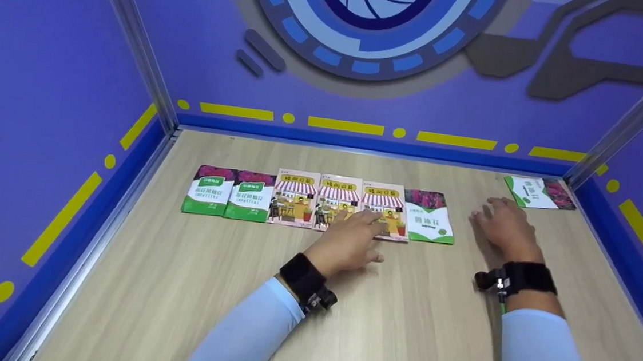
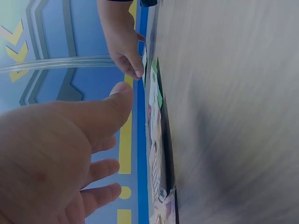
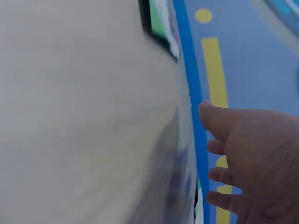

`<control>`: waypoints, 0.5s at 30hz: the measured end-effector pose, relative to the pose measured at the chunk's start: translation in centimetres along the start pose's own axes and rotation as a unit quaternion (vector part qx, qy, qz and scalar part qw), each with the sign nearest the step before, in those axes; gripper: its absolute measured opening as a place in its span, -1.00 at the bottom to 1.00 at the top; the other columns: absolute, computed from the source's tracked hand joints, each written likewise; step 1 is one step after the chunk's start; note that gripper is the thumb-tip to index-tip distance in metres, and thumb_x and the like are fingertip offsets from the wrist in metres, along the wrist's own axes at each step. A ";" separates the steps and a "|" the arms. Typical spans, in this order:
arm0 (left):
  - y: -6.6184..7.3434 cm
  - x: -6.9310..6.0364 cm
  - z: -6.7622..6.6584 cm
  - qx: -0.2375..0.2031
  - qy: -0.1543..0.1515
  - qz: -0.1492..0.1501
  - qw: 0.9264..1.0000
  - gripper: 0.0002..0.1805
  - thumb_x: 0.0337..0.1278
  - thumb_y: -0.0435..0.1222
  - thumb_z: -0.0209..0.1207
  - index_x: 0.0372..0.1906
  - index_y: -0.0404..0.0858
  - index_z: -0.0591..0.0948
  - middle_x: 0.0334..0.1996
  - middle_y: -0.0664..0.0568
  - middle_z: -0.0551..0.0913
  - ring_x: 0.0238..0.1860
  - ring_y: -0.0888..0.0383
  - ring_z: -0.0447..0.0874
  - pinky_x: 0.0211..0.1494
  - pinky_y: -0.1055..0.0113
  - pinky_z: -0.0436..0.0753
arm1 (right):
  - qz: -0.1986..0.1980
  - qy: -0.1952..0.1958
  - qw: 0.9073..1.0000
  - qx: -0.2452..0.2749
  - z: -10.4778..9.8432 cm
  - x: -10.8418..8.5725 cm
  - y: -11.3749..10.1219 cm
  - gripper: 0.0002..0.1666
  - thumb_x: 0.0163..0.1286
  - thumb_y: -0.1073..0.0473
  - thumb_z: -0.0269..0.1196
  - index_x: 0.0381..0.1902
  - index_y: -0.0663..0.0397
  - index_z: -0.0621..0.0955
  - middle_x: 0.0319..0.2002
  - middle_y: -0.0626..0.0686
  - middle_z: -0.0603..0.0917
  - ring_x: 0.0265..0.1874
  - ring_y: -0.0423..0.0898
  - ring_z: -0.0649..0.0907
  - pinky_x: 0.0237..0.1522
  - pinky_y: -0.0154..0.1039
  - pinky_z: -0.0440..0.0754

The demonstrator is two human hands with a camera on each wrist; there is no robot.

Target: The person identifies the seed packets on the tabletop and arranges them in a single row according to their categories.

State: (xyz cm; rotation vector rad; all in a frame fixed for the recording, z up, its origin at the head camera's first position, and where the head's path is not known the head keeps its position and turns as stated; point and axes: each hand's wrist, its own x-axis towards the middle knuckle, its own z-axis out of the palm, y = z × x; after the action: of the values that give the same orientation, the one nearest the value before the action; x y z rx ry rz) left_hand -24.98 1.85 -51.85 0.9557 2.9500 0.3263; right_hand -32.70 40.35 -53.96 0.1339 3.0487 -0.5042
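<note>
A row of seed packets lies across the table. At its left are two green-and-white packets with pink flowers [image 1: 206,190] [image 1: 250,196]. Three pink packets with a striped shop awning [image 1: 295,198] fill the middle. A green-and-white packet [image 1: 430,218] ends the row at the right. My left hand [image 1: 348,240] hovers over or lightly touches the lower part of the awning packets, fingers spread; contact is unclear. My right hand [image 1: 506,228] is above the wood between the row and a lone sideways packet [image 1: 538,193], fingers loosely bent, holding nothing.
The wooden table [image 1: 221,287] is bounded by a blue back wall [image 1: 203,73] and side walls with yellow markings. The lone packet lies close to the back right corner, near a metal corner post [image 1: 636,125].
</note>
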 end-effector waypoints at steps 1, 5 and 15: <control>0.1 0.0 0.0 0.001 0.001 -0.001 1.000 -0.20 0.18 0.23 0.24 0.49 0.09 0.36 0.53 0.15 0.22 0.54 0.12 0.09 0.52 -0.17 0.07 | 0.007 -0.004 1.000 -0.002 -0.2 0.3 0.4 -0.11 0.51 -0.30 0.03 0.49 0.25 0.24 0.47 0.49 0.10 0.39 0.52 0.13 0.18 0.62 0.08; 0.7 0.1 0.2 -0.004 0.005 0.006 1.000 -0.18 0.17 0.25 0.24 0.50 0.11 0.34 0.54 0.15 0.21 0.55 0.09 0.09 0.53 -0.18 0.05 | 0.025 -0.020 0.999 -0.013 -0.9 1.1 2.0 -0.06 0.51 -0.30 0.01 0.52 0.29 0.16 0.46 0.54 0.03 0.41 0.53 0.05 0.21 0.60 0.09; 1.7 0.1 0.8 -0.019 0.015 0.039 0.999 -0.14 0.16 0.27 0.22 0.54 0.18 0.26 0.56 0.19 0.15 0.56 0.11 0.06 0.50 -0.22 0.08 | 0.008 -0.074 0.997 -0.022 -2.0 2.0 3.5 0.05 0.53 -0.35 -0.08 0.51 0.46 0.04 0.46 0.62 -0.13 0.42 0.59 -0.14 0.19 0.66 -0.04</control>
State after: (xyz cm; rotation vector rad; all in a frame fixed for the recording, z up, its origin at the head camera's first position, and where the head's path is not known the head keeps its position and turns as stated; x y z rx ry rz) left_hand -24.02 3.36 -52.30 1.0722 2.9272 0.4015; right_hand -34.44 44.44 -53.32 0.1145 2.9099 -0.4251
